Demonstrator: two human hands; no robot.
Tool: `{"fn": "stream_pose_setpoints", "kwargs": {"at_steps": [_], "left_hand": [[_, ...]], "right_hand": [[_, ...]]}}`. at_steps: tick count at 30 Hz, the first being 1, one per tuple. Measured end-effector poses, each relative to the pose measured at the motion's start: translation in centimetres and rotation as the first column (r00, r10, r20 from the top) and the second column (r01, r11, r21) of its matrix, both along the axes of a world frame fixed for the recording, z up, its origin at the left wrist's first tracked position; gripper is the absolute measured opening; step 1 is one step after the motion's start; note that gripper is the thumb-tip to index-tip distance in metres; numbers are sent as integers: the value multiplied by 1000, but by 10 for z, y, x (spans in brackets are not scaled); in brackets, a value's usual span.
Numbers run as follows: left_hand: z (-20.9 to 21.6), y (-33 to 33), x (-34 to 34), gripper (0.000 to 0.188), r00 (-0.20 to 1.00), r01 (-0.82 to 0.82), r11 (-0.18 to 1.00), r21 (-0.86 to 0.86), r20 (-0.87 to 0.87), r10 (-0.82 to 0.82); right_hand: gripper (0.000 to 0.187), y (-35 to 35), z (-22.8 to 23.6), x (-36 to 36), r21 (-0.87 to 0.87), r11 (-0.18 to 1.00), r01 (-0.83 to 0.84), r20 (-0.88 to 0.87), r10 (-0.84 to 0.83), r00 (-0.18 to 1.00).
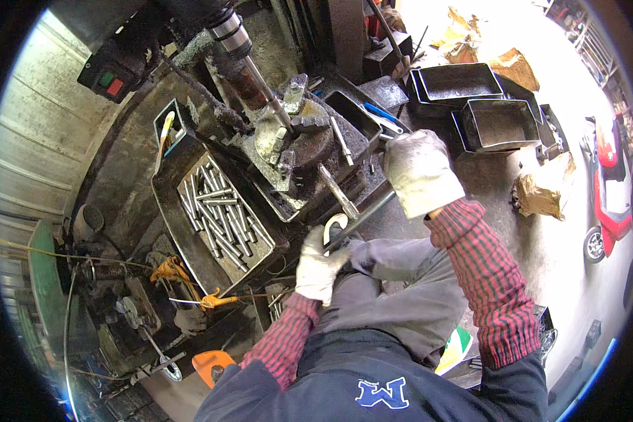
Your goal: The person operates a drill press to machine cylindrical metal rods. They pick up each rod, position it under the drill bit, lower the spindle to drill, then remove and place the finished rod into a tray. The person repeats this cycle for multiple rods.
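Note:
My left hand (319, 267), in a pale work glove, is closed near the lower end of a dark metal bar (368, 214). A curved cream-coloured piece (335, 224) shows at its fingertips; I cannot tell whether it is a glove finger. My right hand (422, 172), gloved too, is a fist by the right edge of the machine table; what it grips is hidden. Between and beyond both hands stands a drill press, its long bit (269, 95) reaching down to a grimy metal fixture (267, 141). A metal rod (337, 190) sticks out from the fixture toward me.
To the left, a metal tray (167, 199) holds many short steel rods (221, 211). A switch box (112, 83) hangs upper left. A blue-handled tool (383, 112) lies behind my right hand. Black metal bins (499, 123) and a crumpled brown bag (544, 188) stand to the right.

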State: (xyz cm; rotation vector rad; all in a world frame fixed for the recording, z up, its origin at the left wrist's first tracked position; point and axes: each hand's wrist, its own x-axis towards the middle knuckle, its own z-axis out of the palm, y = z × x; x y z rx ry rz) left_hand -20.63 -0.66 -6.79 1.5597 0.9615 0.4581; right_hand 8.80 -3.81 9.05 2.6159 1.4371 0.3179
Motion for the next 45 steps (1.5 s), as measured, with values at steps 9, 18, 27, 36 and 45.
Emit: {"fn": "stream_pose_setpoints", "kwargs": {"at_steps": [9,18,27,36,45], "left_hand": [[-75,52,3,53,656,431,873,-229,-585,-477],[62,19,-46,72,804,377,851,365,-586,-104],[169,232,-87,85,848,-528,726,440,227,479],[143,369,-75,41,871,-454,664,594,140,471],[196,370,-68,39,783,-205,640,740,-269,561]], "right_hand": [[33,-4,6,4,171,981,93,-316,-35,948],[51,-11,-45,45,203,956,213,-447,-103,889],[49,-10,-36,40,167,972,166,-388,-90,917],[51,-12,-36,39,191,943,272,-446,-164,880],[53,-12,-29,36,154,953,261,-420,-175,890]]}}
